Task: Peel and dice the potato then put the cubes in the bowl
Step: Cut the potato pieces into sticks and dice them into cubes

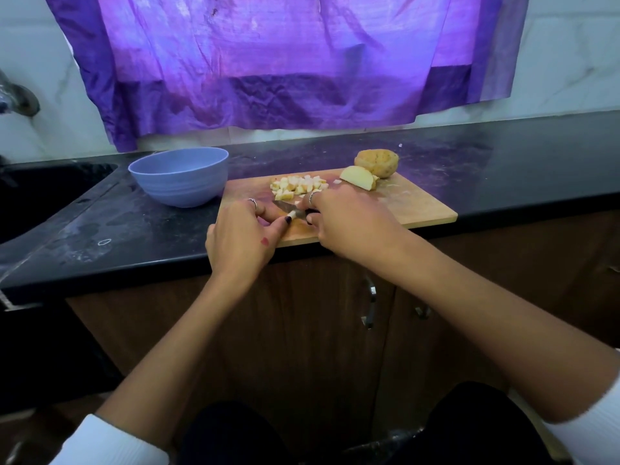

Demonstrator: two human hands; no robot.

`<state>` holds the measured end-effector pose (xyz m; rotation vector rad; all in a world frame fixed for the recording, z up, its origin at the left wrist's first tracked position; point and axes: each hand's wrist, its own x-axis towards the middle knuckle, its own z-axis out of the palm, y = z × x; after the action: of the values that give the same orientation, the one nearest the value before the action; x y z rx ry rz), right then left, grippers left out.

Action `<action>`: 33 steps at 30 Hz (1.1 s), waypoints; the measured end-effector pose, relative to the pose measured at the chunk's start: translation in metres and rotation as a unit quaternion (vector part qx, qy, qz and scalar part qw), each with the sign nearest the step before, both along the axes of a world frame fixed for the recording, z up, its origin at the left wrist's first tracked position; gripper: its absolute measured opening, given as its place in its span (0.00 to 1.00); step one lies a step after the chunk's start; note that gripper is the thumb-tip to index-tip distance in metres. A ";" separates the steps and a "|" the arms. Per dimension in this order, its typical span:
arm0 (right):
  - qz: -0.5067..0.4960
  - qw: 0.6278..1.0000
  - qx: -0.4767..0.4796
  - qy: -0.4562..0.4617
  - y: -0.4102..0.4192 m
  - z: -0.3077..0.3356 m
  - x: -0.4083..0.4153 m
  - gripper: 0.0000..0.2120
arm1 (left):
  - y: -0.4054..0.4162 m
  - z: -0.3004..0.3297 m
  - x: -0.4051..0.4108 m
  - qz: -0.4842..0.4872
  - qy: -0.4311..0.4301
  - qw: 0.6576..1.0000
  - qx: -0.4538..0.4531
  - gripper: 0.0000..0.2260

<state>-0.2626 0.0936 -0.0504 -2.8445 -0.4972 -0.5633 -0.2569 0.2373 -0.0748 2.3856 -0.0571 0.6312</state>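
Potato strip [292, 214] sits on the cutting board [419, 206], pinched by the left hand [240, 236] fingers just beside the knife [285, 207], whose handle the right hand [349, 223] grips. Cubes [298, 186] are piled just beyond the blade. Farther right lie a cut piece [357, 177] and an unpeeled chunk [377, 162]. Left on the bench [100, 229] stands the bowl [179, 176].
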 end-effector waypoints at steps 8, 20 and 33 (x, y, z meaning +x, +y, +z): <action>-0.008 1.000 0.026 -0.015 -0.014 -0.005 -0.013 0.16 | 0.002 -0.003 0.005 0.013 0.007 1.000 0.008 0.12; 0.003 0.999 0.025 -0.028 -0.003 -0.005 -0.010 0.14 | 0.001 -0.004 0.003 0.012 -0.011 1.000 0.009 0.10; -0.028 0.999 0.030 -0.015 -0.014 -0.010 -0.015 0.16 | 0.001 -0.003 -0.001 0.020 -0.011 0.999 0.025 0.16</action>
<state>-0.2776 0.0792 -0.0600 -2.8041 -0.3999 -0.6201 -0.2574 0.2380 -0.0780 2.4327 -0.0356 0.6828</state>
